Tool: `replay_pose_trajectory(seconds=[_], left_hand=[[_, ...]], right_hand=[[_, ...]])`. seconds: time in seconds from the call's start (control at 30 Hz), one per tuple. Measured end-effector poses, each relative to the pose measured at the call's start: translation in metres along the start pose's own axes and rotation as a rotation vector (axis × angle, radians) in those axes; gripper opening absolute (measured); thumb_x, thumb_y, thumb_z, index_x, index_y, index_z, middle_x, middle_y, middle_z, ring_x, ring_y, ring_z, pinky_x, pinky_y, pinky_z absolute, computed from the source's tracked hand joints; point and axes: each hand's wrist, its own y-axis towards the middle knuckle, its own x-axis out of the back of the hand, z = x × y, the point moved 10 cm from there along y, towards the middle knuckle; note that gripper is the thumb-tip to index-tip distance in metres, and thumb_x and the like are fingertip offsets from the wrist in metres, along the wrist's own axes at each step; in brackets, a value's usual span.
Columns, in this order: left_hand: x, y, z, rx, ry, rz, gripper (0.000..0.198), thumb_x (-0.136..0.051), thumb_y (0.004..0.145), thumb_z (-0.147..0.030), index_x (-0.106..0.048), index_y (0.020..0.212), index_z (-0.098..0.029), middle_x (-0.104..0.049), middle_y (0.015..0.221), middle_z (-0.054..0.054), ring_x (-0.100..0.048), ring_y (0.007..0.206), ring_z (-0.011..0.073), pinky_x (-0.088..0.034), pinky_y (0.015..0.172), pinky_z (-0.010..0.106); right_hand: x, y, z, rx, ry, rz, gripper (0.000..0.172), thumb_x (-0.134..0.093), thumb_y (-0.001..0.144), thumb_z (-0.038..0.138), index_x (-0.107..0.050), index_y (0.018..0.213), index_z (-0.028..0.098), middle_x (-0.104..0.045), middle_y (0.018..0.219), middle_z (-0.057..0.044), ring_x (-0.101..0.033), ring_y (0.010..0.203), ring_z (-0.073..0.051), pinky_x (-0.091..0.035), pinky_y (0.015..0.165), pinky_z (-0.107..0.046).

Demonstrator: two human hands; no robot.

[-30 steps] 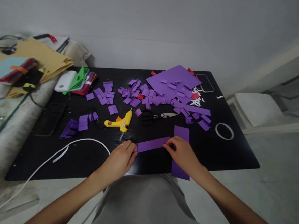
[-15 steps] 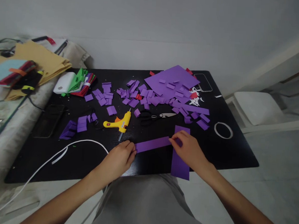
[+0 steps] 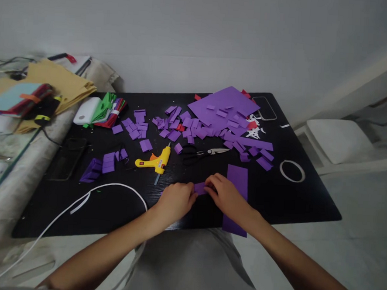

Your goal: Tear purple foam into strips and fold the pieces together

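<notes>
A purple paper strip (image 3: 200,188) lies between my two hands near the front of the black table. My left hand (image 3: 177,201) is closed over its left part, hiding most of it; a small bit pokes out to the left. The fingers of my right hand (image 3: 225,195) pinch the strip at its right. Partly under my right wrist is a wider purple paper piece (image 3: 238,178), which reaches past the table's front edge. Beyond my left hand rests a yellow glue gun (image 3: 156,162), and scissors (image 3: 206,152) with black handles lie farther back.
Many small purple paper pieces (image 3: 194,129) and a big purple sheet (image 3: 227,105) cover the back of the black table (image 3: 291,203). A white ring (image 3: 292,170) lies at right. A white cord (image 3: 112,184) curves across the left front. Folded purple pieces (image 3: 92,170) sit at left.
My hands have come closer together along the strip: the left moved right, the right moved left. Much less of the strip shows between them. The view has shifted slightly.
</notes>
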Motion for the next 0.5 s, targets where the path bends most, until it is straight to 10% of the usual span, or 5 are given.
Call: replay_pose_trajectory(seconds=[0.5], left_hand=[[0.006,-0.049,0.072,0.161,0.059,0.086,0.028,-0.051,0.107,-0.033,-0.072,0.097,-0.017,-0.078,0.087,0.014,-0.079,0.088,0.0334,-0.05,0.071,0.037]], right_hand=[[0.0,0.005,-0.005,-0.091,0.066,0.078,0.013,-0.07,0.094,0.008,-0.066,0.091,0.02,-0.068,0.094,-0.004,-0.068,0.081,-0.018,-0.054,0.075,-0.032]])
